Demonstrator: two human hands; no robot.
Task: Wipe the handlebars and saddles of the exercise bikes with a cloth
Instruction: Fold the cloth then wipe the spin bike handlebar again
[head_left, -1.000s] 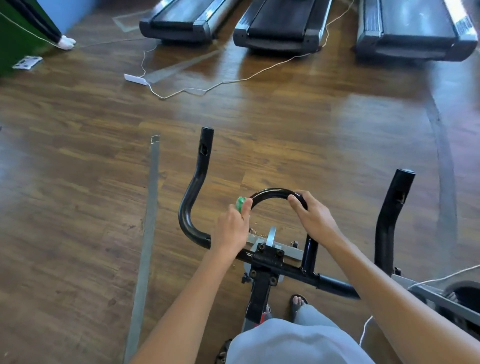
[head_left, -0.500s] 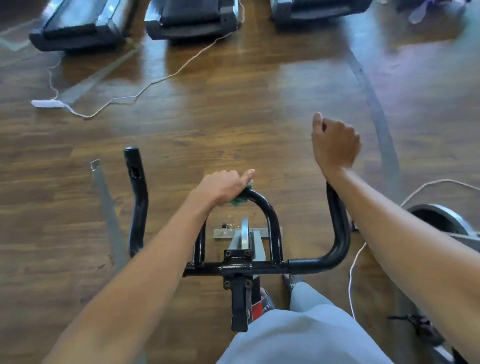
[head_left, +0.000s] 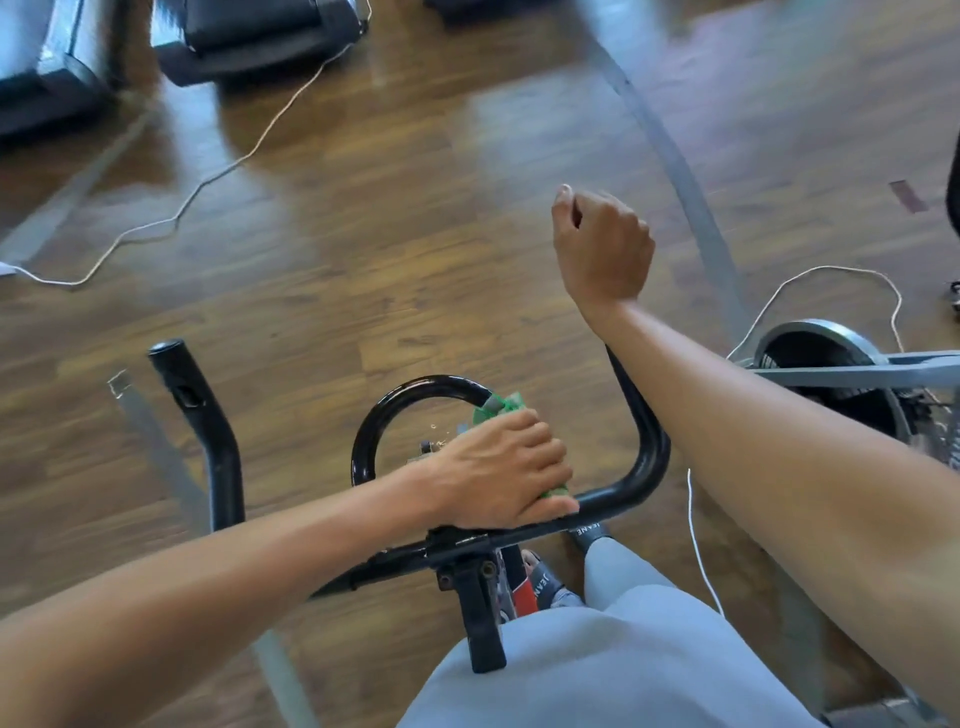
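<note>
On handlebar (head_left: 631, 478): left hand (head_left: 498, 467) grips green cloth (head_left: 501, 404) | right hand (head_left: 602, 249) clenched | sandal (head_left: 545, 579) reads "JEAN"

The handlebars (head_left: 644, 457) are glossy black tubing: a cross bar runs under the fingers of the left hand (head_left: 498, 467), a rounded centre loop arches up beyond them, and two outer horns rise on either side. The left horn ends in a capped tip, well apart from the fingers. The right horn curves up from just beside the fingertips and passes behind the right forearm. The cloth (head_left: 501, 406) is green and bunched up, wrapped against the right side of the loop; it sticks out above the knuckles and shows again below the fingertips at the cross bar.
</note>
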